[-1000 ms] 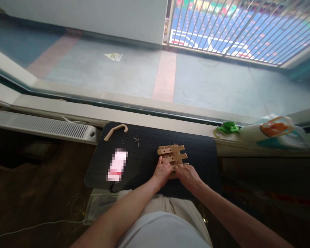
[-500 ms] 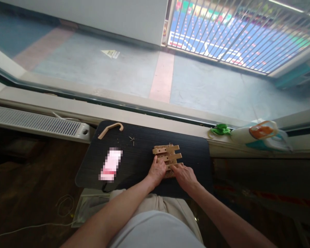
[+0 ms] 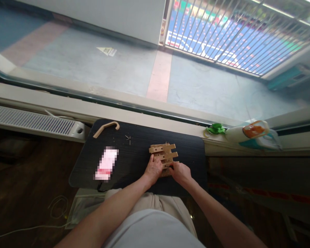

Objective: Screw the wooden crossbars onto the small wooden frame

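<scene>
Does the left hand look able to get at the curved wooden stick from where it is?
Probably yes: the left hand would have to leave the slatted wooden piece, but only small loose bits lie low on the black tabletop between there and the curved wooden stick.

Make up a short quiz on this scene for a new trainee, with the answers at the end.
1. True or false: the curved wooden piece lies on the black table.
2. Choose one. Which is nearer the small thin pieces scattered on the table?
A) the left hand
B) the right hand
3. Count: how many light wooden bars can be seen on the cork-like board?

Key:
1. True.
2. A; the right hand is farther off.
3. Three, the nearest one partly hidden by the hands.
</scene>
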